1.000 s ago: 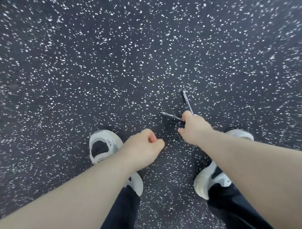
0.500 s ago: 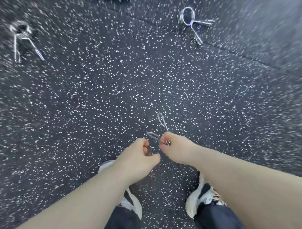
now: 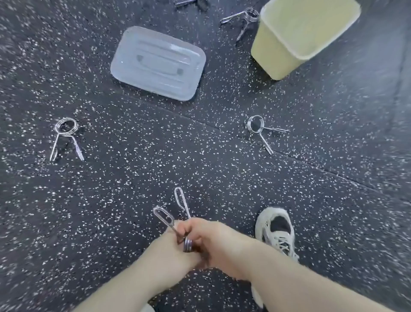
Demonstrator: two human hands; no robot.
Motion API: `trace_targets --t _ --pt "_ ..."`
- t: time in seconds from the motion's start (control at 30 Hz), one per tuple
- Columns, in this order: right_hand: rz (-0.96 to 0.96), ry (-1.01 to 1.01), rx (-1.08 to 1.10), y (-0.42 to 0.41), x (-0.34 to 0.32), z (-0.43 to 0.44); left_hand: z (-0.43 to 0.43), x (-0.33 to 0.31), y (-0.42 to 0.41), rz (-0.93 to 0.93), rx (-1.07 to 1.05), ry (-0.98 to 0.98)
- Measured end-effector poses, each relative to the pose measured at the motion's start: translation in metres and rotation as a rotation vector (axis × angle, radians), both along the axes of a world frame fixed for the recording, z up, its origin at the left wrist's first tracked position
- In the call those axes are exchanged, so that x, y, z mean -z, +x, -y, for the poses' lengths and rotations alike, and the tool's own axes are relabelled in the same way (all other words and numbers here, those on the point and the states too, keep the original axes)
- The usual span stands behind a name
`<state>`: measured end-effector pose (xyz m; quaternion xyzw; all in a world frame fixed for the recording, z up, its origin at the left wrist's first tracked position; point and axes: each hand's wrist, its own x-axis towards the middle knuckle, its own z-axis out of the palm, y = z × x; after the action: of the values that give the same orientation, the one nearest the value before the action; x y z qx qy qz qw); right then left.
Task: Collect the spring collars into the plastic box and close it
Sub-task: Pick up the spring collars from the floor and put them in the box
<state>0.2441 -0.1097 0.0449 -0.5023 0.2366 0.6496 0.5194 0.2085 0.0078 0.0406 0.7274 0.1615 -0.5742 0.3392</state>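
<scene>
Low in the centre of the view, my right hand (image 3: 213, 240) and my left hand (image 3: 164, 251) press together around one steel spring collar (image 3: 172, 219). Its coil shows between them and its two handles stick up. Three more spring collars lie on the floor: one on the left (image 3: 66, 128), one on the right (image 3: 256, 124) and one beside the box (image 3: 243, 17). The pale yellow plastic box (image 3: 273, 58) stands open at the top right. A translucent lid (image 3: 158, 62) lies flat at the top centre.
Black rubber flooring with white speckles (image 3: 133, 167) fills the view, with a seam running diagonally. My white shoe (image 3: 275, 231) is planted just right of the hands. Another metal piece (image 3: 189, 1) is cut off by the top edge.
The view has lifted, bringing the lid, the box and more collars into sight. My left hand has closed in on my right hand and now touches the held collar.
</scene>
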Motion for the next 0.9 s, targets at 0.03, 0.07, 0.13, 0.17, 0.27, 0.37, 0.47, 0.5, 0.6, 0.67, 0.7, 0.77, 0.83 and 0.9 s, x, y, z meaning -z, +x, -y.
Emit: trace_targets --t 0.03,0.07,0.13,0.17,0.27,0.37,0.47,0.5,0.6,0.67,0.7,0.77,0.83,0.9 --pt "-0.013 0.018 0.036 -0.004 0.007 0.010 0.006 0.009 0.001 -0.013 -0.065 0.023" --pt "-0.041 0.035 0.125 -0.005 0.004 0.022 0.014 0.019 0.000 -0.025 -0.123 0.046" --pt "-0.068 0.024 0.198 -0.004 0.014 0.048 0.036 0.029 0.002 -0.043 -0.232 0.075" --pt "-0.042 -0.004 0.161 -0.003 0.020 0.060 0.049 0.033 0.004 -0.054 -0.299 0.077" --pt "0.068 -0.056 0.071 0.004 0.038 0.090 0.088 0.048 0.016 -0.123 -0.495 0.119" --pt "0.184 -0.135 -0.020 0.022 0.052 0.114 0.113 0.062 0.030 -0.123 -0.565 0.195" --pt "0.417 -0.288 -0.121 0.042 0.066 0.133 0.126 0.071 0.042 -0.057 -0.608 0.230" --pt "0.461 -0.370 -0.102 0.048 0.072 0.142 0.127 0.073 0.044 -0.052 -0.606 0.248" --pt "0.528 -0.565 -0.148 0.065 0.097 0.177 0.128 0.082 0.043 -0.079 -0.520 0.257" --pt "0.611 -0.715 -0.337 0.070 0.115 0.201 0.125 0.085 0.037 -0.089 -0.451 0.234" --pt "0.648 -0.799 -0.408 0.072 0.125 0.211 0.125 0.088 0.035 -0.089 -0.424 0.233" --pt "0.709 -0.935 -0.481 0.074 0.141 0.225 0.128 0.091 0.032 -0.106 -0.396 0.232" --pt "0.757 -1.036 -0.523 0.078 0.153 0.232 0.131 0.093 0.033 -0.113 -0.387 0.225" --pt "0.800 -1.093 -0.559 0.083 0.165 0.235 0.135 0.095 0.034 -0.110 -0.391 0.211"
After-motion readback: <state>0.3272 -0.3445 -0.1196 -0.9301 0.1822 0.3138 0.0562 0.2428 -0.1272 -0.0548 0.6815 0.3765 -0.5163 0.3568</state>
